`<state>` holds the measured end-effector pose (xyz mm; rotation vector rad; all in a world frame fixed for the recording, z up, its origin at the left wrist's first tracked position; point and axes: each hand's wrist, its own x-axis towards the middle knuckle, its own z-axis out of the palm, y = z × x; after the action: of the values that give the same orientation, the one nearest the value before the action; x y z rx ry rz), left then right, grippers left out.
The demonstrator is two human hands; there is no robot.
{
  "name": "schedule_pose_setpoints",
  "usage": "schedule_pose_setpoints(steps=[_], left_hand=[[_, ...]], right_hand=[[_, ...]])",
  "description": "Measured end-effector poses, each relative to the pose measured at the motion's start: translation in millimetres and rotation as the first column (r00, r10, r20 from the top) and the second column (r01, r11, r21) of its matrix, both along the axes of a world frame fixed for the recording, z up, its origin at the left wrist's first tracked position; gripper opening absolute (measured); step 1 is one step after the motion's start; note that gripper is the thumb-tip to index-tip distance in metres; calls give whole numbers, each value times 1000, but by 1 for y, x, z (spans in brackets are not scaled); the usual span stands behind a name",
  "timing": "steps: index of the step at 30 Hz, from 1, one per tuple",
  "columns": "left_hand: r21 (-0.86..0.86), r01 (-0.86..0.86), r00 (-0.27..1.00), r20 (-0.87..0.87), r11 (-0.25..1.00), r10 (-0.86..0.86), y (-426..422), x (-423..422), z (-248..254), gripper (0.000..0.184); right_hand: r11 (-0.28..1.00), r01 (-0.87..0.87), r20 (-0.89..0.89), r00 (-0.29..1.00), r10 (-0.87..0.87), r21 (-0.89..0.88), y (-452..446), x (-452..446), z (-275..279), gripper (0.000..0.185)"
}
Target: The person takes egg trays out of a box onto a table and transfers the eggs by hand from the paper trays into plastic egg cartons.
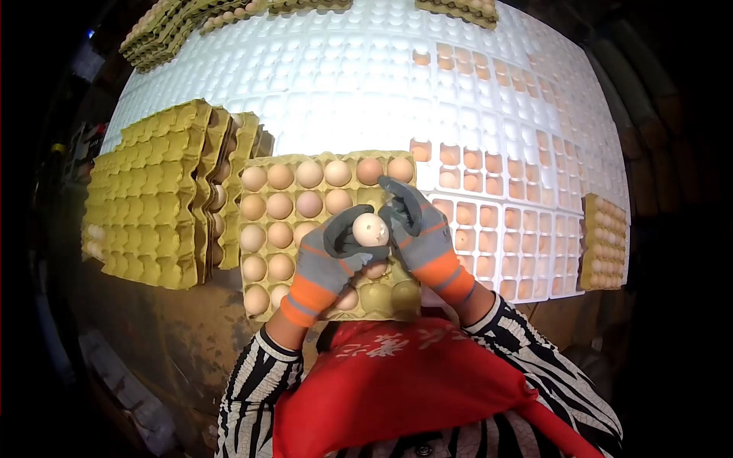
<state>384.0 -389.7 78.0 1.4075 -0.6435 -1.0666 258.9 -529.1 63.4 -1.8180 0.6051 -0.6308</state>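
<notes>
Both of my hands wear grey gloves with orange cuffs, above a yellow pulp tray [250, 294] of eggs. In my left hand [336, 248] is a pale egg [370, 230], with the gloved fingers curled round its left and lower sides. Small marks show on its shell. My right hand [412, 229] is at the egg's right side, its fingers bent; whether they hold anything is hidden. Behind the hands, brown eggs [309, 174] fill the tray's back row. Bare cups [375, 297] show at the front right of the tray.
Tall stacked pulp trays [149, 198] stand at the left. Beyond lies a brightly lit surface of white plastic trays [343, 107], with eggs in the right-hand ones. Another egg tray [603, 244] sits at the far right, and more pulp trays [164, 38] are at the back left.
</notes>
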Motion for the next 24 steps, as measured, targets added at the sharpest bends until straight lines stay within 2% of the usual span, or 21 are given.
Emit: schedule_pose_setpoints(steps=[1,2,3,4,7,10,11,12,13,14,15,17,18,19,20,21,22,23,24], left_hand=[[-4,-7,999,40,1000,7,1,2,1,56],[-80,-57,996,-68,995,52,1,5,2,56],[-60,-105,994,3,993,105,-1,11,7,56],[-39,-154,985,74,987,157,-4,16,12,55],[-67,-163,987,-17,984,163,-8,33,12,54],[-93,-179,980,-105,979,170,-6,49,11,53],[-103,-192,980,-78,976,184,-4,51,11,53],[-113,-204,979,-51,972,199,-2,53,10,54],[-125,-212,976,33,969,217,-1,51,9,55],[-136,-218,965,118,966,235,0,50,7,56],[-145,-216,949,202,966,242,1,48,6,57],[-173,-255,961,66,951,270,1,46,7,51],[-168,-279,960,-38,946,277,2,46,8,47],[-159,-304,948,-143,939,283,4,46,8,44],[-90,-269,963,-41,959,266,3,52,5,34],[-67,-199,959,193,978,208,0,52,8,33],[-28,-133,900,416,991,132,-3,52,14,33],[22,-75,788,614,997,46,-7,52,20,32],[156,-2,521,843,988,-132,-11,51,24,35]], right_hand=[[988,3,-30,1000,-8,-152,-5,-1,15,32],[953,4,-58,998,-23,-304,-13,-4,24,33],[965,27,-144,987,-67,-261,-23,-9,22,43],[939,31,-170,981,-94,-343,-36,-9,17,43],[776,-55,-259,956,-141,-628,-67,5,0,45],[702,-264,-340,940,34,-661,-90,12,-17,44],[893,-141,-189,980,65,-427,-93,8,-14,42],[990,-53,-38,998,48,-127,-94,2,-10,39],[980,-7,97,995,-12,199,-93,-2,-9,37],[799,-139,375,920,-114,585,-91,-2,-11,32],[721,-178,417,894,-166,670,-86,0,-1,31],[922,-43,91,996,9,385,-86,15,-3,31],[979,-100,-63,994,91,-176,-82,26,0,28],[920,-188,-230,967,112,-344,-74,38,5,32],[827,-295,-394,914,98,-479,-64,49,10,36],[706,-415,-543,838,51,-574,-60,56,12,40],[686,-433,-549,834,58,-585,-64,60,-2,53],[823,-340,-411,900,144,-455,-67,56,-3,54],[920,-265,-250,949,194,-290,-74,47,-3,55]])
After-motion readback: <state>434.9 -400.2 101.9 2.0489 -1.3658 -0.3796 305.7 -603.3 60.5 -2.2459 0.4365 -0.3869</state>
